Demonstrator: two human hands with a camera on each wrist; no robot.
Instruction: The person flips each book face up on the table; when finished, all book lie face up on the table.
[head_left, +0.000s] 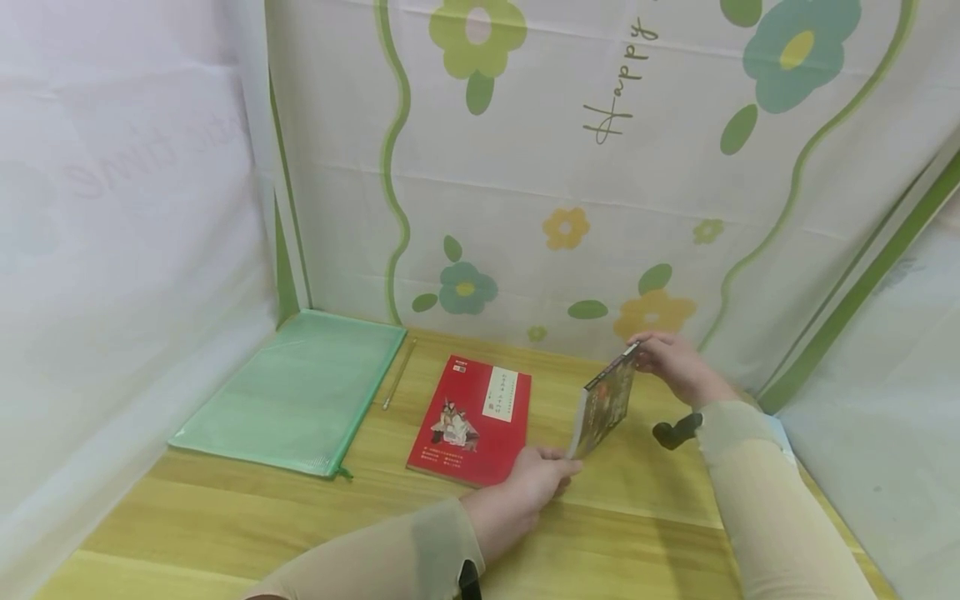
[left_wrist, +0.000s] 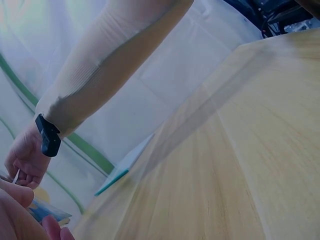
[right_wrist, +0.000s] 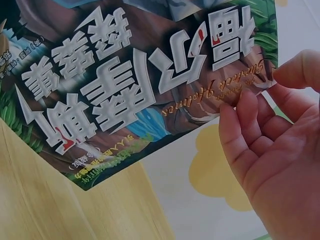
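Note:
Both hands hold a dark paperback book tilted up above the table, its spine edge uppermost. My right hand pinches its far upper corner between thumb and fingers. My left hand grips the near lower corner. The right wrist view shows the book's cover, with large silver characters and "Sherlock Holmes" lettering, and the right hand at its edge. In the left wrist view the left hand is mostly cut off. A red book lies flat just left of the raised one.
A green zip pouch lies flat at the left, with a thin pencil-like stick beside it. A flat pale thing with a teal edge lies at the right, partly behind the right sleeve. Printed cloth walls enclose the wooden table.

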